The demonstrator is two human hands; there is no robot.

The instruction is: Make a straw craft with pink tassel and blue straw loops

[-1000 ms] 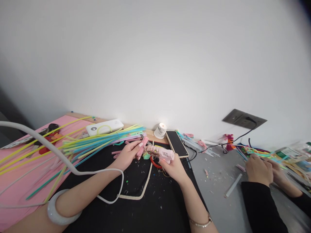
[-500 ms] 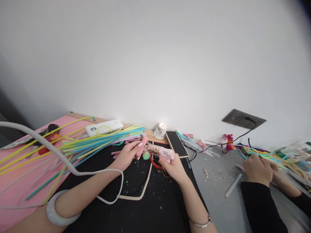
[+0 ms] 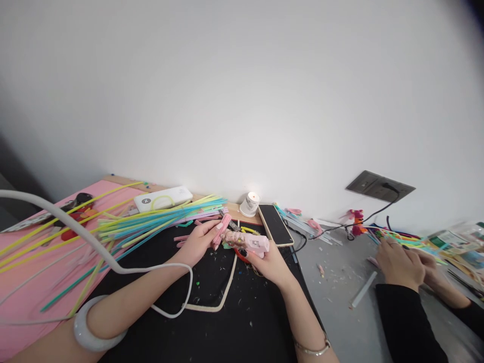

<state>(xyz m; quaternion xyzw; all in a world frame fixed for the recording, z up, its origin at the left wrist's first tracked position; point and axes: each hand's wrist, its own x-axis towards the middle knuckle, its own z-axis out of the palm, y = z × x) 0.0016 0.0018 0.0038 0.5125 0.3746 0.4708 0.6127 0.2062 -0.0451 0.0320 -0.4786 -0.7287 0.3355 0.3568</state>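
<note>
My left hand (image 3: 196, 242) is closed around a short pink bundle of straw pieces (image 3: 221, 230) over the black mat (image 3: 212, 322). My right hand (image 3: 269, 263) grips a pink glue gun (image 3: 247, 241), whose nozzle points left at the pink bundle and touches or nearly touches it. A white bangle sits on my left wrist and a thin bracelet on my right one. A white cable (image 3: 124, 267) loops over my left forearm.
Long yellow, blue and green straws (image 3: 151, 222) fan across the pink sheet (image 3: 34, 287) at left. A white power bank (image 3: 163, 197), a small lit candle (image 3: 250, 203) and a black phone (image 3: 275, 224) line the wall. Another person's hands (image 3: 401, 264) handle straws at right.
The glue gun has tipped down and shifted slightly left toward the pink bundle. The other person's hands moved a little. My left hand stays put.
</note>
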